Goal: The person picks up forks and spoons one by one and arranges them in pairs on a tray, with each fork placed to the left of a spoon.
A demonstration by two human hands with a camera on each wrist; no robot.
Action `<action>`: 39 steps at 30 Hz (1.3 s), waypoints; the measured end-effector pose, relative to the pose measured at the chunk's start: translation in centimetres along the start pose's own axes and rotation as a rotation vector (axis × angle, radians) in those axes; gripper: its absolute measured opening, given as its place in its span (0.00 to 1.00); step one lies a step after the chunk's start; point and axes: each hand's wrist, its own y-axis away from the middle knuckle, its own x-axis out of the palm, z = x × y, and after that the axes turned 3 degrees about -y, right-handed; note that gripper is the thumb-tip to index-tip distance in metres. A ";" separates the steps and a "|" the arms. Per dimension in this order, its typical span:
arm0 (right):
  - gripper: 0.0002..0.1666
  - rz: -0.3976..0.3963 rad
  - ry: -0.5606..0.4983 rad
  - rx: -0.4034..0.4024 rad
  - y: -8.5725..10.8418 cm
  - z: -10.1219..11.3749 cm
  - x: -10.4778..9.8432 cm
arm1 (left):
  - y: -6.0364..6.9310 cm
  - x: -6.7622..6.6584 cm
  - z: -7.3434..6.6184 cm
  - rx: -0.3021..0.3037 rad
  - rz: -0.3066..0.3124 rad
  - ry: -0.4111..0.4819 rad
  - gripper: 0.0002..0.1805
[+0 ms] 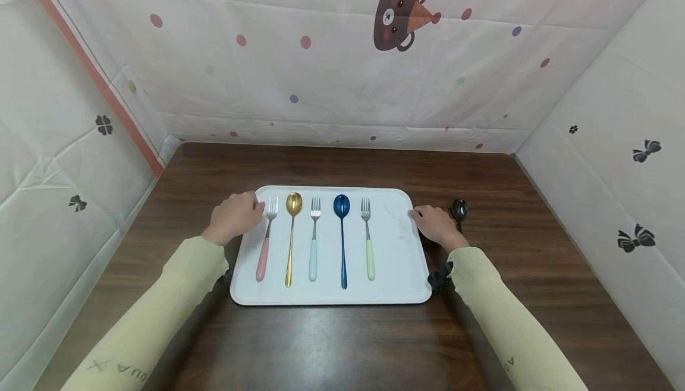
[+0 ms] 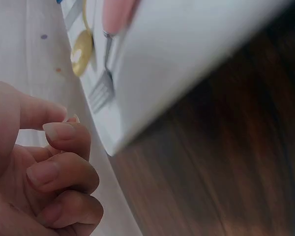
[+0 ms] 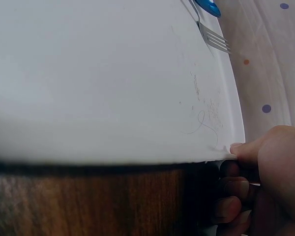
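Note:
A white tray [image 1: 396, 260] lies on the wooden table with a row of cutlery on it. From the left come a pink-handled fork [image 1: 263, 257], a gold spoon [image 1: 294, 204], a light-blue-handled fork [image 1: 313, 260], a blue spoon [image 1: 341, 207] and a green-handled fork [image 1: 370, 260]. My left hand [image 1: 235, 217] is by the tray's far left corner, beside the pink fork; its fingers are loosely curled with nothing seen between them. At the far right corner my right hand [image 1: 436, 224] pinches the tray's rim, thumb on top, fingers beneath.
A black spoon [image 1: 459, 208] lies right of the tray, its handle partly hidden by the right hand. Dotted cloth [image 1: 321, 82] closes off the table's back, with white cloth sides. The brown tabletop [image 1: 316, 343] extends in front of the tray.

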 end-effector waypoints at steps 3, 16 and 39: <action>0.31 0.000 -0.001 0.000 0.0 0.0 0.0 | -0.1 0.1 0.7 -0.010 0.006 -0.009 0.19; 0.31 -0.003 -0.004 -0.003 0.1 -0.1 0.0 | -0.2 0.5 2.3 -0.047 0.067 -0.031 0.21; 0.32 0.001 -0.040 0.012 0.0 -0.1 0.2 | -1.0 1.2 3.5 -0.030 0.193 0.012 0.26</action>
